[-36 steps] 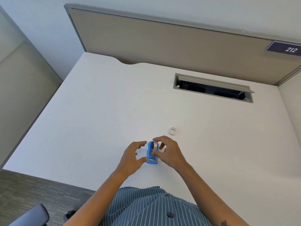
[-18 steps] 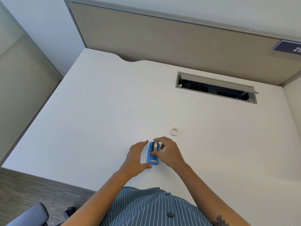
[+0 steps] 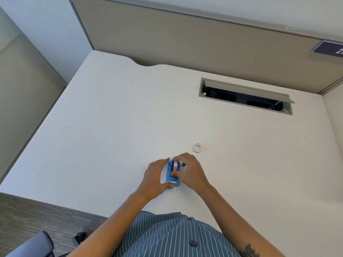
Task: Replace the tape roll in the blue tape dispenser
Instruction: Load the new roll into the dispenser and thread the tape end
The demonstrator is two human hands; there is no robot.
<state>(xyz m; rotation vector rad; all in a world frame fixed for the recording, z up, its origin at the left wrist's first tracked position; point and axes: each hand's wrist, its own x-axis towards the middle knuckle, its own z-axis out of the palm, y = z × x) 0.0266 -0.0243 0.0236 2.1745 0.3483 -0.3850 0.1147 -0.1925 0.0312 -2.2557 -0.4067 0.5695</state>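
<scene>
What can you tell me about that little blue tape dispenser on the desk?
The blue tape dispenser looks like glossy plastic, small and narrow. It sits flat on the white desk, its metal cutter at the near end. A tape roll stands upright in its far end. The left hand steadies its left side; the right hand grips the roll.

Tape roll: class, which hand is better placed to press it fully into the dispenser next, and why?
Probably the right hand: its fingers already pinch the tape roll over the dispenser. The left hand grips the dispenser's side, steadying it on the desk.
</scene>
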